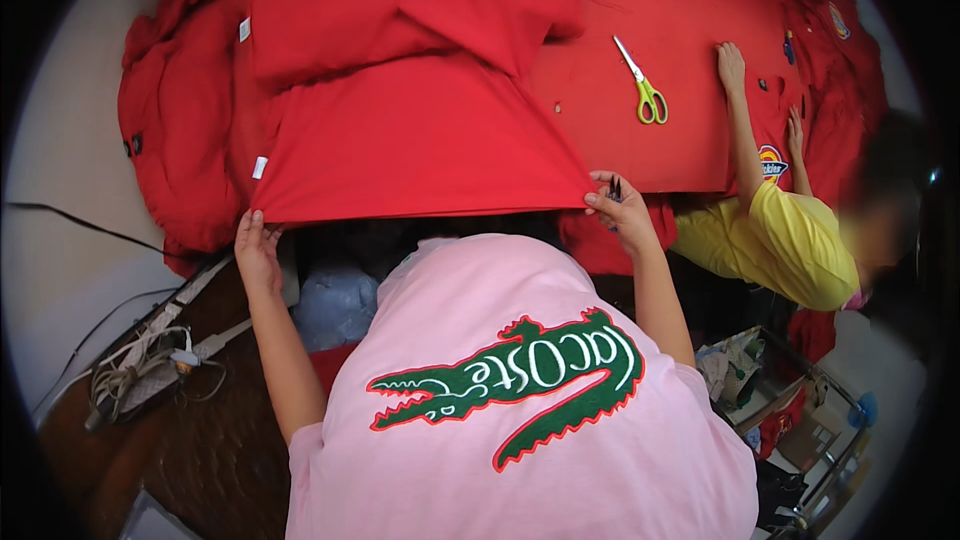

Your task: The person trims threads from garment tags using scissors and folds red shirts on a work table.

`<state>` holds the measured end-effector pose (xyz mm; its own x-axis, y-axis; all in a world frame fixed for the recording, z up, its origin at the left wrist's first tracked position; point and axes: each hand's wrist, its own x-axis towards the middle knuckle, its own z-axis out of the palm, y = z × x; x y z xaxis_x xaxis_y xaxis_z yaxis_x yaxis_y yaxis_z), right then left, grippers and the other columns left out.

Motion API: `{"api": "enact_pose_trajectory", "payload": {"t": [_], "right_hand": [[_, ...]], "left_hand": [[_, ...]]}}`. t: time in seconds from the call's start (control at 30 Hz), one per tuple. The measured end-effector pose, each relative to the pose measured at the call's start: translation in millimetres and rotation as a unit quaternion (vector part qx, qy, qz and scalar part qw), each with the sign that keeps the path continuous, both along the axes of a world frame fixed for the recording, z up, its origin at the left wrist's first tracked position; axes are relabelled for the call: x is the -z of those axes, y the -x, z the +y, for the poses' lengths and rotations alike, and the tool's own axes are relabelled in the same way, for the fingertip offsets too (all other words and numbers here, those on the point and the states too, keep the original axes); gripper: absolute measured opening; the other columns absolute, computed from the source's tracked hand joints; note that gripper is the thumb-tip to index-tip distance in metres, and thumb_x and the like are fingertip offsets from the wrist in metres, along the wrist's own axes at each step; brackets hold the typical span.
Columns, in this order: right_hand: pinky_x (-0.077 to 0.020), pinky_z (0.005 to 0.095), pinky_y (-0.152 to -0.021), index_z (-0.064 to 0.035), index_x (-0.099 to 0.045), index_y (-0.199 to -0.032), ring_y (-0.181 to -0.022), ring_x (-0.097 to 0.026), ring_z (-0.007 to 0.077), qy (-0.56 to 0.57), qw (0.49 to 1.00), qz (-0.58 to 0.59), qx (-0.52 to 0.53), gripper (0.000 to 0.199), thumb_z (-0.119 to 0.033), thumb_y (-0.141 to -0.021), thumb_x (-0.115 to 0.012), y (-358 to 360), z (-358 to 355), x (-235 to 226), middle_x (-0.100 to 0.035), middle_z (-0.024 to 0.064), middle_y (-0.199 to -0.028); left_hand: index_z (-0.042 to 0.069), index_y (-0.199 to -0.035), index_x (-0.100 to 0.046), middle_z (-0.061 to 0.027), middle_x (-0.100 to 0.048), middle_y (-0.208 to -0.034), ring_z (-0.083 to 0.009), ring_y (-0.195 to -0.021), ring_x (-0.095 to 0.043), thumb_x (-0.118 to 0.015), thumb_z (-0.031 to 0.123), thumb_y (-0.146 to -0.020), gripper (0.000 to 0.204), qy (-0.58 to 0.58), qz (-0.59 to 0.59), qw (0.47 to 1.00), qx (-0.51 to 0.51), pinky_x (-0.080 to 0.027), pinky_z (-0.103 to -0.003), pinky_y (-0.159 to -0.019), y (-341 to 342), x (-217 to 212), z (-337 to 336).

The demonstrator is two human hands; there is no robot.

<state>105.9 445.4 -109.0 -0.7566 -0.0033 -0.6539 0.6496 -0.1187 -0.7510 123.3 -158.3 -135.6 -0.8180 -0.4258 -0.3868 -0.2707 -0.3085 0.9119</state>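
Observation:
A red garment (420, 145) is stretched flat between my hands, its near edge pulled straight along the table's front. My left hand (258, 252) pinches the near left corner, close to a small white label (260, 168). The near right corner is pinched in my right hand (622, 215). That hand also keeps a small dark pointed tool (615, 187) between its fingers; its exact kind is hard to make out. Yellow-handled scissors (649, 100) lie on the red cloth (690, 155) beyond my right hand, blades pointing away.
More red garments (185, 140) are heaped at the left and far side. At the right, a co-worker in a yellow shirt (780, 240) has a hand (731, 68) on the cloth. Cables with a power strip (150, 370) lie at lower left; a rack (820, 440) stands lower right.

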Motion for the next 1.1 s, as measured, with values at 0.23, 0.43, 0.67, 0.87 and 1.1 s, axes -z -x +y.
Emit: {"api": "enact_pose_trajectory", "payload": {"t": [0.23, 0.43, 0.67, 0.87, 1.1], "right_hand": [[-0.0533, 0.0335, -0.082, 0.0009, -0.061, -0.127, -0.091, -0.069, 0.0222, -0.242, 0.945, 0.148, -0.164, 0.044, -0.015, -0.090, -0.078, 73.3, -21.6, 18.1, -0.065, 0.0094, -0.089], [-0.0504, 0.0463, -0.097, 0.0001, -0.061, -0.127, -0.112, -0.060, 0.0418, -0.504, 0.787, 0.336, -0.118, 0.042, -0.008, -0.088, -0.072, 139.9, -25.0, 48.0, -0.062, 0.0221, -0.121], [-0.0528, 0.0483, -0.092, -0.0040, -0.067, -0.124, -0.110, -0.063, 0.0367, -0.730, 0.624, 0.270, -0.070, 0.036, -0.020, -0.092, -0.071, 126.4, 53.0, 48.9, -0.065, 0.0167, -0.121], [-0.0549, 0.0479, -0.085, -0.0061, -0.072, -0.114, -0.098, -0.068, 0.0346, -0.686, 0.681, 0.243, -0.083, 0.027, -0.021, -0.091, -0.072, 124.0, 90.8, 39.5, -0.069, 0.0153, -0.109], [-0.0568, 0.0440, -0.076, -0.0064, -0.075, -0.107, -0.086, -0.072, 0.0321, -0.713, 0.685, 0.039, -0.143, 0.024, -0.023, -0.090, -0.070, 115.7, 69.1, 0.0, -0.075, 0.0152, -0.098]], "left_hand": [[0.004, -0.128, -0.057, -0.0084, -0.066, -0.121, -0.0202, -0.114, -0.062, -0.059, 0.016, -0.106, 0.026, -0.081, 0.236, 0.968, 0.014, -0.047, -0.039, -0.105, 176.1, -61.7, -27.6], [0.001, -0.154, -0.036, -0.0151, -0.050, -0.147, -0.0253, -0.132, -0.051, -0.055, 0.028, -0.107, 0.058, 0.118, 0.160, 0.970, -0.140, -0.041, -0.039, -0.107, 208.6, -64.5, 72.9], [0.004, -0.120, -0.065, -0.0078, -0.072, -0.109, -0.0153, -0.100, -0.068, -0.065, 0.018, -0.101, 0.024, -0.170, -0.086, 0.979, 0.078, -0.054, -0.028, -0.087, 37.1, 9.9, 185.1], [0.002, -0.119, -0.063, -0.0072, -0.071, -0.108, -0.0168, -0.103, -0.068, -0.071, 0.015, -0.098, 0.026, -0.134, -0.090, 0.980, 0.119, -0.053, -0.033, -0.093, 33.0, 17.9, 215.5], [0.003, -0.119, -0.059, -0.0064, -0.068, -0.106, -0.0158, -0.099, -0.068, -0.074, 0.009, -0.094, 0.030, -0.129, -0.056, 0.989, 0.043, -0.055, -0.030, -0.086, 31.0, 12.3, 233.5]]}}
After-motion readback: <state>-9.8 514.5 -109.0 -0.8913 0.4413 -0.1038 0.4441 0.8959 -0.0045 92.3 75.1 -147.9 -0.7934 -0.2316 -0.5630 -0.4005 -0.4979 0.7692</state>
